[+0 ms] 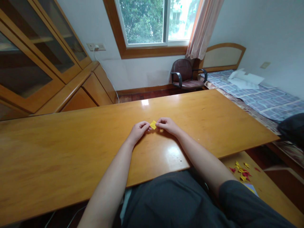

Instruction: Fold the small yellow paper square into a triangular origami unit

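Note:
A small folded piece of yellow paper [153, 124] is held between my two hands, just above the wooden table [78, 142]. My left hand [140, 130] pinches its left corner with thumb and fingers. From the other side, my right hand [167, 124] grips the right corner, fingers closed. The paper has a diamond-like outline with a crease line across it. Fingertips hide its outer corners.
Several small yellow and red folded paper pieces [242, 171] lie on a lower wooden surface [280, 196] at my right. Beyond the table stand a brown armchair [182, 72] and a bed [263, 98]. A glass-door cabinet [68, 79] is at the left.

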Tool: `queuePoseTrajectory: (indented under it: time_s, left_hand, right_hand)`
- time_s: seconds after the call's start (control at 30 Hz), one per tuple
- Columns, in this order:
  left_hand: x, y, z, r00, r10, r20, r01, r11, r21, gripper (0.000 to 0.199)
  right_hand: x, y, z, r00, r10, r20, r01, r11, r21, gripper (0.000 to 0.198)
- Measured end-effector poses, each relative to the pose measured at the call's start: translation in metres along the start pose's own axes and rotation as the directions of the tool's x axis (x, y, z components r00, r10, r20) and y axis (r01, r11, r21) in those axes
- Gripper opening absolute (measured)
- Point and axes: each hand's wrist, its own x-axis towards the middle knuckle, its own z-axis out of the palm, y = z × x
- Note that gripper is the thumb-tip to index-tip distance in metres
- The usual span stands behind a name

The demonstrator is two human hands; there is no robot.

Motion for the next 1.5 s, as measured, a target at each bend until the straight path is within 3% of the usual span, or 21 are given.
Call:
queuePoseTrajectory:
  time_s: [0.57,0.9,1.5]
  left_hand:
    - [-0.0023,0.0010,0.0005,1.000,-0.028,0.009,0.028,1.000,0.003,0.024]
    - [-0.0031,0.0008,0.0015,0.999,0.029,0.030,-0.033,0.989,0.145,0.027]
    - [-0.0021,-0.0038,0.0014,0.999,0.036,0.040,-0.042,0.984,0.176,0.029]
  right_hand:
    - [-0.0008,0.0012,0.0007,0.999,-0.011,0.038,0.013,0.999,-0.042,0.033]
    - [-0.0011,0.0000,0.0018,0.999,0.010,0.035,-0.008,0.998,-0.060,0.035]
    - [-0.0003,0.0022,0.0020,1.000,-0.004,0.029,0.006,0.998,-0.068,0.032]
